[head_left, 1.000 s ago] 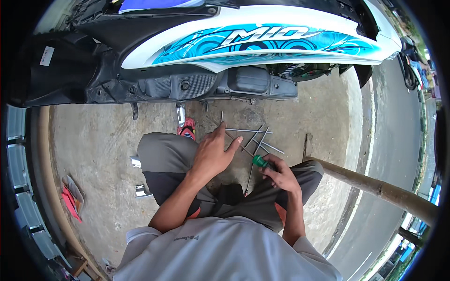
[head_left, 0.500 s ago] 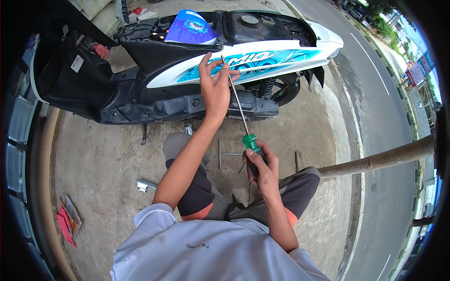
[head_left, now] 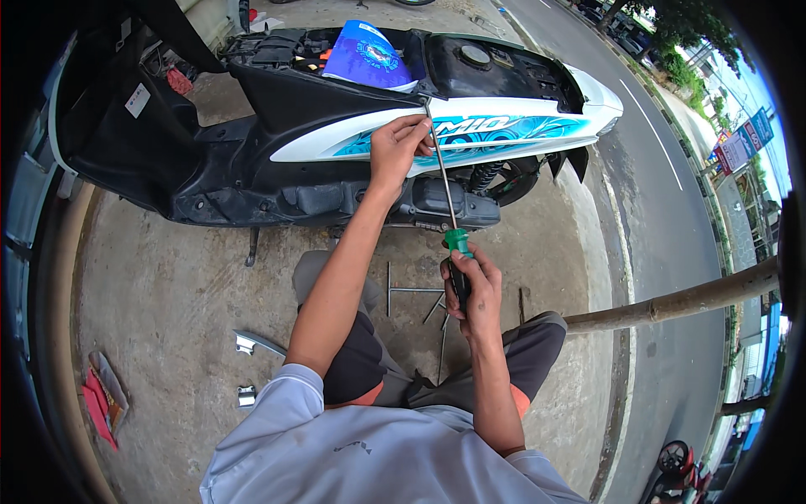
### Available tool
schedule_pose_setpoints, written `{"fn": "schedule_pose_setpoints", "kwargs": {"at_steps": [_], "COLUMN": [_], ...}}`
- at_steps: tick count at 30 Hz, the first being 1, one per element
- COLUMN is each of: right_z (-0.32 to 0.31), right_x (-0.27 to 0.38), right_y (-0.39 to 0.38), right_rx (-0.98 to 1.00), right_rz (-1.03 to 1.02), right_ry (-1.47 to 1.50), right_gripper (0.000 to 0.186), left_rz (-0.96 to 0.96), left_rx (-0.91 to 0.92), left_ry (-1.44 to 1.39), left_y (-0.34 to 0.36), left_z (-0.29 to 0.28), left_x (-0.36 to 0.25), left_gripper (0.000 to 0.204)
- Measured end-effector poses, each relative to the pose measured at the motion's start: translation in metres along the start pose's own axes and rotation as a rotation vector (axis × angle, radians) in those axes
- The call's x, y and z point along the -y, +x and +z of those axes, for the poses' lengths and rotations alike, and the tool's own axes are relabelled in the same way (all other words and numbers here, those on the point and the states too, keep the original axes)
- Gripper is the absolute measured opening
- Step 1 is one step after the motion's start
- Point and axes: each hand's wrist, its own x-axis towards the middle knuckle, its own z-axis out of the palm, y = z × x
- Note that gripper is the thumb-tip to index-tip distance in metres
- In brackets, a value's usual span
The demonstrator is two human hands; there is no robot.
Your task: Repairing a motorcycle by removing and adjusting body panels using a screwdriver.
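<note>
My right hand [head_left: 475,294] is wrapped round the green and black handle of a long screwdriver [head_left: 458,242]. Its metal shaft points away from me, and the tip meets the upper edge of the scooter's white and blue side panel [head_left: 336,134]. Close to that tip, my left hand [head_left: 396,155] has its fingers drawn together against the shaft. The scooter [head_left: 277,189] stands sideways before me with its seat off, showing the black tank area [head_left: 449,71].
A blue-purple printed sheet [head_left: 369,55] lies on the scooter's open top. T-handle wrenches [head_left: 411,291] rest on the concrete between my knees. Metal pieces [head_left: 245,343] and a red packet [head_left: 101,403] lie left. A wooden pole [head_left: 672,302] crosses at right, beside the road.
The screwdriver's tip has come to the panel's upper edge. My left hand's spread fingers have closed in at the shaft. A red motorbike now shows at the lower right.
</note>
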Motion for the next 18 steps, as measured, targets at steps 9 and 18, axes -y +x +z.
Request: {"fn": "schedule_pose_setpoints", "kwargs": {"at_steps": [9,18], "right_z": [0.0013,-0.0013], "right_x": [-0.0031,-0.0020], "right_y": [0.0010,0.0033], "right_rx": [-0.012,-0.004], "right_rz": [-0.005,0.011], "right_ry": [0.030,-0.011], "right_gripper": [0.020,0.029], "left_rz": [-0.022,-0.043], "left_rx": [-0.032,-0.044], "left_ry": [-0.024,-0.035], "left_y": [0.0018,0.0035], "left_z": [0.0000,0.0006], "left_x": [0.0017,-0.0002], "left_gripper": [0.019,0.018]}}
